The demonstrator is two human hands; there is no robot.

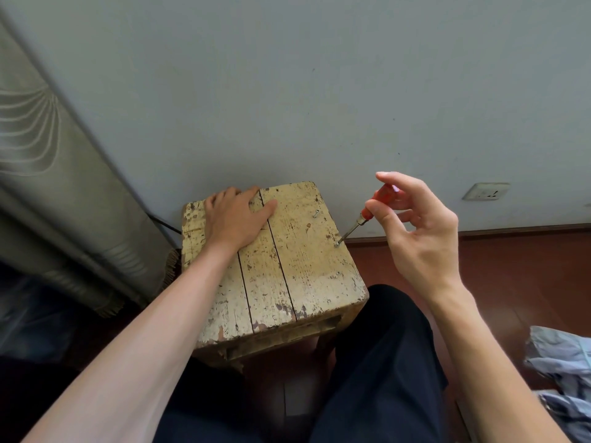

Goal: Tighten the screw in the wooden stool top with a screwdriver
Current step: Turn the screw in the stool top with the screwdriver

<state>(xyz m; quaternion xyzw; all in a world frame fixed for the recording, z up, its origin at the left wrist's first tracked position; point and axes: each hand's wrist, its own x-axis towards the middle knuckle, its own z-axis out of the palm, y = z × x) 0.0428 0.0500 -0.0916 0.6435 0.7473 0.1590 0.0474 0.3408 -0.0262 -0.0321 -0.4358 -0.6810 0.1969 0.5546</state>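
The screw sits near the right edge of the worn, paint-flecked wooden stool top, about halfway along it, with the tip of a tilted screwdriver set in its head. The right hand pinches the orange handle between thumb and curled fingers, while the left hand lies flat on the far left planks, fingers straight. A second screw stands proud further back, the stool stands on a red-brown floor against a pale wall with a socket, and crumpled blue-grey cloth lies at the right.
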